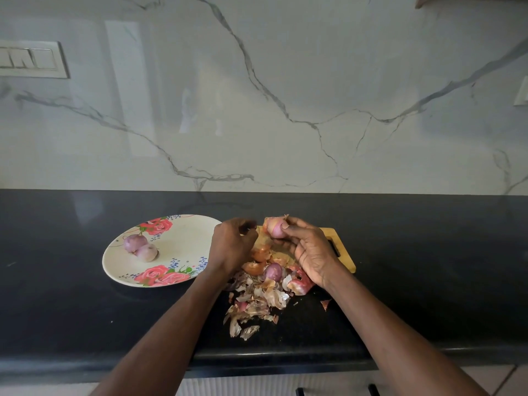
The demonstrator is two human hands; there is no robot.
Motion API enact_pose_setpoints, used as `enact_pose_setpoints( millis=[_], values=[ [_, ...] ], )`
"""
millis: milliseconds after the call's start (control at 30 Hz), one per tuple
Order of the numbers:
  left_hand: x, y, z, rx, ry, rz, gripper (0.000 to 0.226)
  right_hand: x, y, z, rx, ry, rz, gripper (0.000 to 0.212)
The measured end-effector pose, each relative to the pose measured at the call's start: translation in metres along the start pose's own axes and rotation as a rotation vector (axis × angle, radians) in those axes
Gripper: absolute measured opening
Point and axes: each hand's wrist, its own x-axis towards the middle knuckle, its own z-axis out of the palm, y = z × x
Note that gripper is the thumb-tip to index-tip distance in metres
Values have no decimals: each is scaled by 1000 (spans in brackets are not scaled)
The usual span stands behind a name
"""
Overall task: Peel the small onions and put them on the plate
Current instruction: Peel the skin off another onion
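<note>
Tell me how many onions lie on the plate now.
2. Both are on the left part of the floral plate: one onion farther back, the other onion touching it in front. None seems hidden there.

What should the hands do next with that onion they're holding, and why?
Probably pull off the rest of the skin. The right hand holds an onion with papery skin still hanging on it, and the left hand is curled right beside it. Two peeled onions already sit on the plate.
</note>
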Motion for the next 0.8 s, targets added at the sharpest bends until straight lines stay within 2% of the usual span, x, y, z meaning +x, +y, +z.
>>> enact_pose_setpoints(
  millis=[67,100,233,367,567,700,800],
  values=[
    [0,0,-1,-48,-64,17,39,0,0,-1,-3,17,0,40],
    [1,1,-1,-116,-88,13,40,0,0,-1,-9,26,2,43],
    [2,7,-4,-502,-199,-162,24,-3,-1,-2,-32,5,14,44],
    [2,13,-7,-684,-284,-282,24,-4,-2,-1,-23,-37,-4,43],
    [4,6,-5,-763,-279,-342,22,-2,-1,0,-41,-45,-9,45],
    [3,8,-5,-700,-200,-314,24,0,1,-2,-35,-61,-8,42],
    [4,8,-6,-772,-224,-343,16,0,2,-3,-96,-42,-46,45]
  ],
)
